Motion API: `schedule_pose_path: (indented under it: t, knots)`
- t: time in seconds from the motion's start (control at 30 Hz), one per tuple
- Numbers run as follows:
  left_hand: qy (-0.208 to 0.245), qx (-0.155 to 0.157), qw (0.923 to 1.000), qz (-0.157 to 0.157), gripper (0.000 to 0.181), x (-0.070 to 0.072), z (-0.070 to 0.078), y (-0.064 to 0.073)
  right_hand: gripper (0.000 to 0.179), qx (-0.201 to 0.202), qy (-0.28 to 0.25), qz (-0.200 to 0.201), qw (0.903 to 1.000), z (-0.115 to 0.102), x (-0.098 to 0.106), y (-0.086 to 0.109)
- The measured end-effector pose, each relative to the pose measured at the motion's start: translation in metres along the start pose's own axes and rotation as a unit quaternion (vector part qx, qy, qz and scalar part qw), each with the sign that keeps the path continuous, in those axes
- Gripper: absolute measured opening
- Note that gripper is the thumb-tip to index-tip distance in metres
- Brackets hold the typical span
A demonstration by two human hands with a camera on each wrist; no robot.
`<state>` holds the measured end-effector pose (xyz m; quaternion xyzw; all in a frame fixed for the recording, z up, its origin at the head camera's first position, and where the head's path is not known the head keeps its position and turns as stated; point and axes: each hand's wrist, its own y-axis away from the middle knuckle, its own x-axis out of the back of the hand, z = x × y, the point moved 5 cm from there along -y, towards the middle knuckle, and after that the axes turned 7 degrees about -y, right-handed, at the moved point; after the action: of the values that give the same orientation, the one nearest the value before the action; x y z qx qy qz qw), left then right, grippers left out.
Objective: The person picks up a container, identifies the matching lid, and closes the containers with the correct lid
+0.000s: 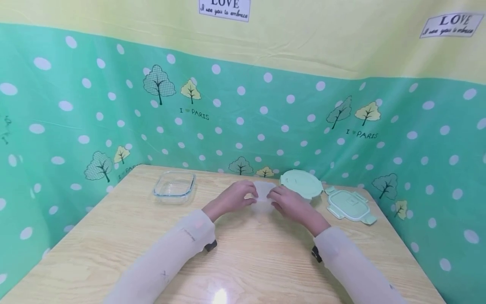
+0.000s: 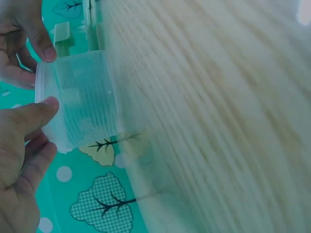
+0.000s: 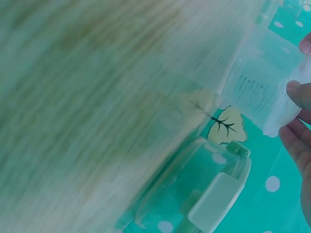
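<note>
A translucent plastic container (image 1: 264, 206) with ribbed walls stands upright near the table's back edge, between both hands. My left hand (image 1: 238, 196) pinches its rim from the left side; the thumb shows on the wall of the container (image 2: 85, 97) in the left wrist view. From the right, my right hand (image 1: 290, 204) holds the rim opposite, thumb on the near side. Seen by the right wrist camera, the right hand (image 3: 302, 104) has its fingers behind the container's rim. What lies inside the container cannot be made out.
At the back left sits a square glass container (image 1: 174, 190) without a lid. Right of the hands stands a glass container with a round pale green clip lid (image 1: 301, 182). A square green lid (image 1: 350, 204) lies flat on the wooden table (image 1: 243, 261). A patterned curtain (image 1: 243, 109) hangs behind.
</note>
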<state>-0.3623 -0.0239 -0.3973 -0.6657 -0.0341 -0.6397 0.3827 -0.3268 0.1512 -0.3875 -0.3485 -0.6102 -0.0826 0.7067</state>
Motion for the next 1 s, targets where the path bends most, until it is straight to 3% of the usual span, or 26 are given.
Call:
schedule_pose_path:
  t: [0.47,0.73,1.0]
  knots:
    - [-0.027,0.059,0.9978,0.013,0.015,-0.016,-0.019,-0.027,0.023,-0.077,0.004,0.011,0.997,0.029,-0.007,-0.014]
    - [-0.043,0.091,0.9948,0.012,0.014,-0.018,-0.023,-0.04,0.021,-0.144,-0.024,-0.011,0.9892,0.045,-0.012,-0.02]
    - [-0.032,0.117,0.9925,0.019,0.014,-0.025,-0.025,-0.049,0.019,-0.165,-0.042,-0.004,0.9854,0.055,-0.012,-0.021]
